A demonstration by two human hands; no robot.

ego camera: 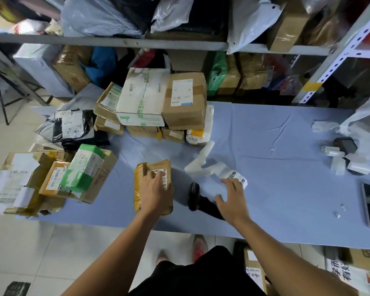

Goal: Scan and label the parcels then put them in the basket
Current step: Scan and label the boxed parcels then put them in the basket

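Brown taped parcel (141, 189) sits centre frame on blue tablecloth (265, 146), under left hand (155, 192). Fingers lie straight-ish on its white label (165, 180), pressing, not gripping. Right hand (233, 197), just rt of centre, has fingers spread & loose, tips at printed end of label strip (203, 165). Black scanner (193, 195) lies beside thumb.
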